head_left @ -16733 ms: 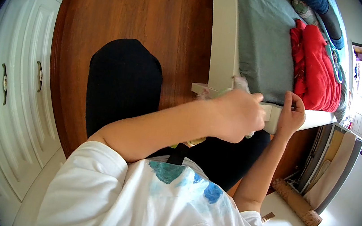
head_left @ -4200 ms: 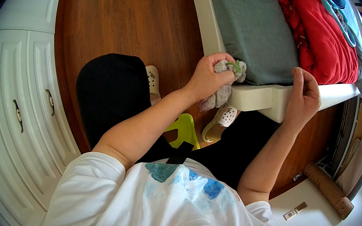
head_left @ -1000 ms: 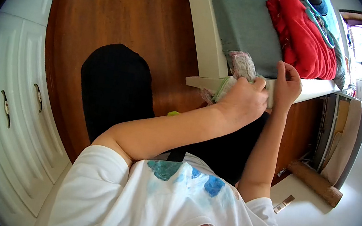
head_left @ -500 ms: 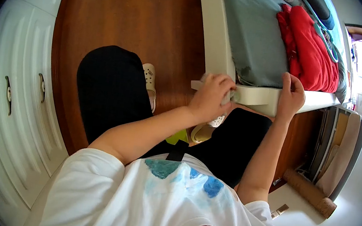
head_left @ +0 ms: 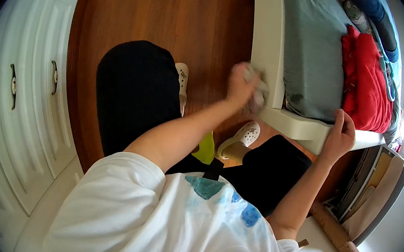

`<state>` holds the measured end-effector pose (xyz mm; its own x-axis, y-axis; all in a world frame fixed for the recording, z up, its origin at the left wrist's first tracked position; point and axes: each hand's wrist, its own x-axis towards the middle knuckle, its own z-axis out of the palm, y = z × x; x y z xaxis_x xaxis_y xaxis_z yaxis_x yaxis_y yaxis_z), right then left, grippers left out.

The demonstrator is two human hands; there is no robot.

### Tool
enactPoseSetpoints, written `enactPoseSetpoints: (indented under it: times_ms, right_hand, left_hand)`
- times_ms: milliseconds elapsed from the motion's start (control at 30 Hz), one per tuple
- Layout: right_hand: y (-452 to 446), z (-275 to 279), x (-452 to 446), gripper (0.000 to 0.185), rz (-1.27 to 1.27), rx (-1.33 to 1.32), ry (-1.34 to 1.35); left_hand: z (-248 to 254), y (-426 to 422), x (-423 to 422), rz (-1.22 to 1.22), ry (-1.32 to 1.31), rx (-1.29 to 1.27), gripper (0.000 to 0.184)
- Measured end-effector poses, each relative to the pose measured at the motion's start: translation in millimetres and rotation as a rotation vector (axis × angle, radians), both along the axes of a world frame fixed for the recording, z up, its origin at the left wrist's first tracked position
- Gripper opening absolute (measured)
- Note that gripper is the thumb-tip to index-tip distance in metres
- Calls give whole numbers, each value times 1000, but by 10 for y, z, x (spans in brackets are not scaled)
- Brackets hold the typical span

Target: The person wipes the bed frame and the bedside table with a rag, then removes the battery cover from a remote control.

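My left hand (head_left: pixel 242 88), blurred by motion, is closed round a crumpled grey cloth (head_left: pixel 259 93). That cloth is against the outer side of the cream bed frame (head_left: pixel 268 38), close to its corner. At the near edge of the grey-green mattress (head_left: pixel 313 59), my right hand (head_left: pixel 340 138) has its thumb and fingers bent together, with the fingertips by the mattress and frame rail. What they pinch, if anything, is hidden. A folded red garment (head_left: pixel 371 86) lies on the mattress just beyond that hand.
White cabinet doors (head_left: pixel 30 90) with handles line the left side. Brown wooden floor (head_left: pixel 175 12) runs between them and the bed. A brown roll (head_left: pixel 337 236) and leaning flat panels (head_left: pixel 375 192) stand at right. My shoe (head_left: pixel 248 133) is below the bed corner.
My left hand with the cloth has moved from the frame's corner to the left and forward along its side. My right hand stays at the mattress edge. The whole view has shifted.
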<state>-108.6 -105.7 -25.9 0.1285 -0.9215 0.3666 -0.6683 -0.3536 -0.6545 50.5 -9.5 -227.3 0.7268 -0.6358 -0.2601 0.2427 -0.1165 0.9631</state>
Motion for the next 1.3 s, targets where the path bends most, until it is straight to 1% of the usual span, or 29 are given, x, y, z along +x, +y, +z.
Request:
enactPoseSetpoints:
  times_ms: [33, 67, 100, 167, 200, 233, 267, 300, 333, 400, 433, 500, 567, 633, 700, 733, 767, 833, 867, 933, 967, 1033, 1167, 1233, 1267, 1300]
  right_hand:
    - [-8, -18, -13, 20, 2, 6, 5]
    - [-25, -37, -31, 19, -8, 3, 6]
    - [-26, -34, -19, 19, -18, 1, 6]
    - [7, 9, 16, 18, -34, 15, 58]
    - [-3, 3, 0, 18, -29, 15, 63]
    - [-10, 0, -6, 17, -25, 12, 66]
    - [-7, -1, 4, 17, -25, 14, 71]
    - [0, -1, 18, 17, -22, 13, 67]
    - [9, 0, 26, 17, -19, 11, 65]
    - [-4, -17, 3, 17, -23, 8, 84]
    - [-17, -15, -6, 16, -26, 5, 95]
    - [-13, 5, 1, 17, -21, 11, 113]
    - [-4, 0, 13, 17, -17, 22, 123]
    - [-10, -12, 5, 16, 11, 11, 67]
    - [12, -5, 22, 16, -10, 15, 78]
    - [24, 4, 25, 15, -34, 21, 95]
    - [31, 9, 29, 15, -34, 21, 96]
    - [25, 19, 28, 14, -80, 46, 136]
    - [17, 24, 11, 14, -79, 43, 141]
    - [-5, 18, -13, 13, -58, 76, 157]
    - [-6, 27, -11, 13, -59, 75, 160]
    - [22, 41, 20, 12, -29, 46, 194]
    - [14, 11, -19, 11, -15, 39, 124]
    - [39, 28, 25, 11, -40, 67, 117]
    - [37, 25, 22, 11, -37, 64, 112]
    - [26, 28, 2, 11, -36, 71, 138]
  left_hand:
    - [79, 55, -219, -83, -152, -7, 40]
    - [37, 101, -395, 0, -125, 14, 38]
    - [-37, 108, -404, 4, -119, 18, 38]
    - [-195, 172, -426, -15, 111, 106, 35]
    - [-330, 158, -404, -64, 68, 167, 35]
    - [-485, 135, -409, -64, 73, 169, 35]
    - [-635, 119, -417, -73, 13, 197, 37]
    - [-716, 115, -401, -83, -48, 226, 40]
    - [-798, 115, -388, -84, -42, 227, 40]
    - [-932, 126, -394, -170, 75, 467, 45]
    - [-968, 126, -441, -168, 85, 466, 45]
    - [-1013, 117, -538, -119, 361, 567, 48]
    - [-649, 104, -568, -92, 377, 578, 49]
    - [-218, 138, -558, -65, 388, 590, 50]
    - [79, 155, -519, 6, 381, 455, 50]
    - [151, 163, -507, 14, 300, 330, 44]
    - [202, 124, -465, 15, 301, 330, 44]
    - [292, 4, -370, 48, 40, 87, 36]
    - [317, -57, -325, 50, 45, 85, 36]
    - [340, -196, -221, 62, -58, 124, 29]
    - [355, -262, -181, 61, -55, 122, 29]
    - [391, -380, -101, 128, -211, 137, 29]
    - [437, -612, 111, 133, -181, 180, 29]
    - [518, -781, 369, 123, -4, 58, 36]
    - [528, -880, 475, 134, -65, 51, 38]
    - [508, -985, 591, 142, -68, 49, 38]
